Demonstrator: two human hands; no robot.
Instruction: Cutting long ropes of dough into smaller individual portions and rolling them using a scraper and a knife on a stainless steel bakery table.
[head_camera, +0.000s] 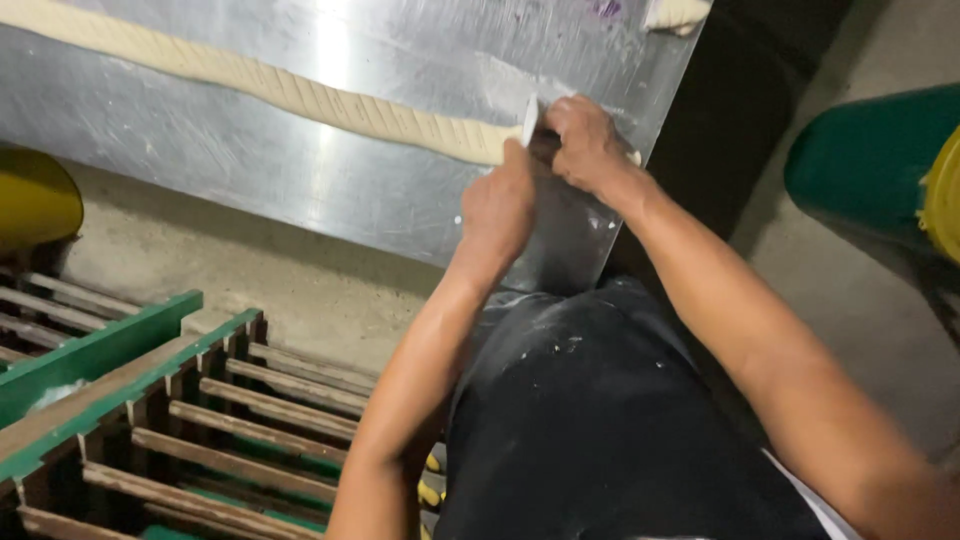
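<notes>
A long pale rope of dough (250, 78), flattened and scored with close slanted cuts, lies diagonally across a scratched, flour-dusted sheet-metal tabletop (300, 180), its near end reaching the two hands at the table's right edge. The right hand (585, 140) is closed around a thin white flat-bladed cutter (529, 120), held upright so its edge meets the dough squarely across the strip. The left hand (498, 205) is curled into a loose fist just beside the blade, seemingly pinching the end of the dough to keep it from sliding, though what its fingers grip is hidden behind its back. A small separate lump of dough (676, 14) sits at the table's far corner. Below, a green-edged wooden slatted rack (200, 420) stands on the floor, and a green and yellow drum (880, 170) stands to the right.
</notes>
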